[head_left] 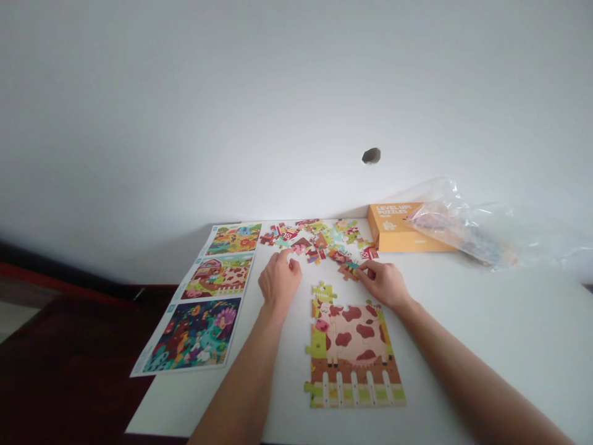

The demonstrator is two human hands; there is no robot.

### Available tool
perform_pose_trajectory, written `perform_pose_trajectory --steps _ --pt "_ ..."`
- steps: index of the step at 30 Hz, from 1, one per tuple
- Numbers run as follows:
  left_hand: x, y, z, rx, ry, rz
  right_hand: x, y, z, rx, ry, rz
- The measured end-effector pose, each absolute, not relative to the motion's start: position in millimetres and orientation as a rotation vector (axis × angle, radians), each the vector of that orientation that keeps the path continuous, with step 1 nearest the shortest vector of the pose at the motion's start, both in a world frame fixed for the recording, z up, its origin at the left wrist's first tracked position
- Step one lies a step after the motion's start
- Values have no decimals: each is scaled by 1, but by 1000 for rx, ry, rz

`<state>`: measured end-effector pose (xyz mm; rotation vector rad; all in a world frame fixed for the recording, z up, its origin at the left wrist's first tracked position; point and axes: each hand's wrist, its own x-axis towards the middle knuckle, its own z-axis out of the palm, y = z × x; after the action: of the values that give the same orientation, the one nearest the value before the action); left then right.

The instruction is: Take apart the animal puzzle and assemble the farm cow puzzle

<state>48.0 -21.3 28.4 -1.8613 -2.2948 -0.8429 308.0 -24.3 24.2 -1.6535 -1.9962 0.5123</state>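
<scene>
bare arms [241, 383] reach over the white desk [486, 327]. left grip [280, 279] is narrow by the puzzle pile [315, 241], can't tell if it holds anything. right grip [382, 283] is narrow on a loose piece [347, 271], just above the cow puzzle [352, 352].

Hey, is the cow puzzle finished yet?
No, the cow puzzle has a ragged, unfilled top edge, and loose pieces still lie on the table beyond it.

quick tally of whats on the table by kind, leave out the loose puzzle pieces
farm picture panels: 3
orange puzzle box: 1
clear plastic bag: 1
part-built cow puzzle: 1
total: 6
</scene>
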Motion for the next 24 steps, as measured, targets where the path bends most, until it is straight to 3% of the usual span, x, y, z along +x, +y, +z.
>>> perform_pose_trajectory --steps 3,11,18,24 --pt "41 -18 22 -1870 -2394 -738 308 -24 24 -1673 -2006 505" --pt "43 -7 11 -2234 -1986 -1279 307 -24 25 -1685 -2013 519" --pt "41 -8 12 -2200 -2128 -878 307 -25 27 -1690 -2028 507" --pt "45 -10 13 -2200 -2157 -774 307 -25 27 -1700 -2032 499"
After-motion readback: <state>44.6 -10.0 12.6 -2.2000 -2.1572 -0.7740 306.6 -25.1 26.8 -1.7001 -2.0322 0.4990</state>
